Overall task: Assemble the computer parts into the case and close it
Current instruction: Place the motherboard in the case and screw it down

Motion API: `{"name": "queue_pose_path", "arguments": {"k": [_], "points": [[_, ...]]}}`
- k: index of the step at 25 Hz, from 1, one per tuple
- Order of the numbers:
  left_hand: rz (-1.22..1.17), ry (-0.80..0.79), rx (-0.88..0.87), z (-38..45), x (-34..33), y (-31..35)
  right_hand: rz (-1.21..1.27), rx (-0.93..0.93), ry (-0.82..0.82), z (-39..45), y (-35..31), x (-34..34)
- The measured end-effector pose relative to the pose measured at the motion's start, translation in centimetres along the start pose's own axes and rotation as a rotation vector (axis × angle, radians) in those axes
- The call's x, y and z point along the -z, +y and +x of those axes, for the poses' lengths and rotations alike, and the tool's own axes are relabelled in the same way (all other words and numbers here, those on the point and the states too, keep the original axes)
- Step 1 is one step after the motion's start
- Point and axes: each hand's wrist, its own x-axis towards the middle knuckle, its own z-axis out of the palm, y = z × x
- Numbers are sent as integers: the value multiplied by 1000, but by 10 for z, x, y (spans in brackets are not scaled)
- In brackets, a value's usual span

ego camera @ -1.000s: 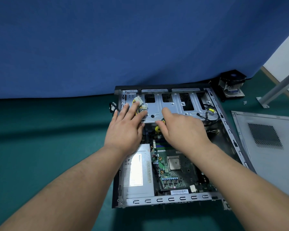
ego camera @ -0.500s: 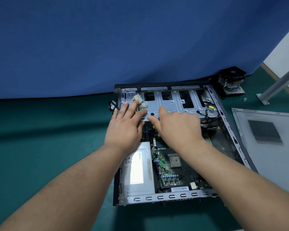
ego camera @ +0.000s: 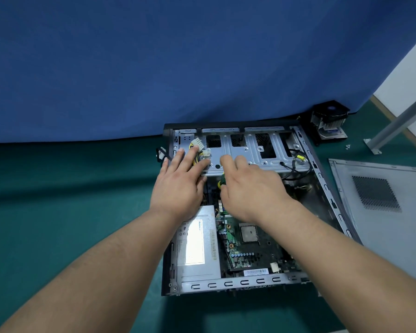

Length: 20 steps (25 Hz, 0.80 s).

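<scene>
Mid-assembly, with the case (ego camera: 240, 283) lying open on its side on the green table (ego camera: 70, 200), far edge against the blue cloth (ego camera: 154, 63). Board (ego camera: 247, 241) and power supply (ego camera: 197, 246) already inside, the supply at the left. Side panel (ego camera: 380, 212) off, flat on the table just right of the case. Cooler fan (ego camera: 328, 122) out as well, standing beyond the far right corner, so neither closing nor cooling done yet.

Step in hand, by the look of it: seating or fixing the metal drive cage (ego camera: 250, 150) across the far end. Left hand (ego camera: 180, 186) spread flat, fingers straight, pressing on the cage's left end beside the bundle of yellow wires with white plugs (ego camera: 198, 146). Right hand (ego camera: 247, 186) curled over the cage's near edge, forefinger on the metal, apparently gripping a green and yellow handle (ego camera: 221, 181), probably a screwdriver; tip hidden, so no telling whether set on a screw.

Next move likely calls for steady downward pressure from the left hand while the right fastens the cage. Worth keeping the loose wires and the black cables (ego camera: 296, 162) at the right from being pinched under the metal. Tiny screws (ego camera: 348, 146) well off to the right, near the metal leg (ego camera: 394, 126).
</scene>
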Motion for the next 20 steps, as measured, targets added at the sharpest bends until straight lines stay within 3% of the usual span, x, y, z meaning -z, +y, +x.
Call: {"name": "queue_pose_path", "arguments": {"k": [5,9,11,16,20], "points": [[11,-9,0,0,1,1,-95,-142,92,-1,5,-1],[14,-12,7,1,2,1,65,-77,-122,2,16,8],[14,-12,6,0,2,2,84,-23,-155,1,19,10],[16,-8,7,0,2,2,-112,-116,44,1,6,3],[16,-4,4,0,3,2,45,-62,-142,3,14,9]]}}
